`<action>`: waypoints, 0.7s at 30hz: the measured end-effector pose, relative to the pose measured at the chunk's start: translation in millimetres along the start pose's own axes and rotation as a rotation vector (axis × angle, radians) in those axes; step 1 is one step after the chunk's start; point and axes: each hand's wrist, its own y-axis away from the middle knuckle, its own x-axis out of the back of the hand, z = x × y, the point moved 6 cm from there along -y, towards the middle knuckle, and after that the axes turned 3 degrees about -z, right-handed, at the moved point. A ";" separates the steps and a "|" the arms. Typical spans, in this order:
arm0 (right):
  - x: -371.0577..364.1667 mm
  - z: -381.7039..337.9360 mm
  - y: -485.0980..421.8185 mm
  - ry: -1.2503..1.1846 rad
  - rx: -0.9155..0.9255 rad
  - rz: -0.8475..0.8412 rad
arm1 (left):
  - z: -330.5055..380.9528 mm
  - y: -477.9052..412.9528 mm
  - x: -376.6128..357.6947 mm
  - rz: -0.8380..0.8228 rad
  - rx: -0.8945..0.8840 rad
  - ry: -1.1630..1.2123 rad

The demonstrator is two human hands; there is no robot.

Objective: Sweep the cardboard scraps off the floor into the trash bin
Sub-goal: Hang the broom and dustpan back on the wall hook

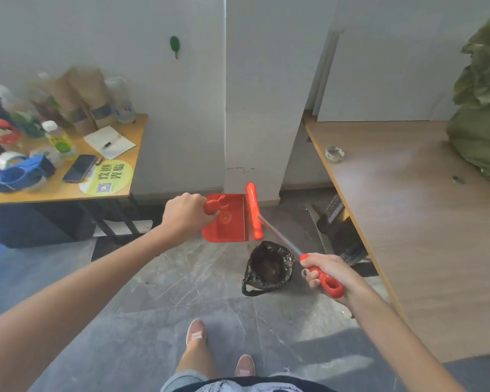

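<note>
The left hand [185, 213] is curled into a fist around the short red handle of a red dustpan [227, 219], which it holds up off the floor with the pan's open tray extending away to the right of the knuckles. The right hand [327, 271] is likewise wrapped tight, fingers folded around the red looped grip of a small broom [277, 236]; its thin metal shaft runs up and away from this hand toward the left hand, ending in a red brush head [253, 212] that lies along the far edge of the dustpan, touching or just beside it. The pan's inner surface looks ribbed and red; whether any cardboard scraps lie in it cannot be told. Between the two hands and lower, just left of the right hand, the trash bin [269, 267] sits on the grey stone floor [181, 278]: a small container lined with a crumpled black bag, its mouth open upward and dark brownish contents inside. The dustpan hangs beyond and slightly left of the bin's mouth.
</note>
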 end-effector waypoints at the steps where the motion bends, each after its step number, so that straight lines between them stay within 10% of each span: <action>1: -6.7 0.9 -7.1 0.009 -0.010 -0.001 | -12.6 -2.0 -5.8 -0.010 0.022 0.011; 21: -211.0 59.3 -227.6 0.077 -0.408 0.154 | -231.0 -97.7 -161.4 -0.364 0.150 0.162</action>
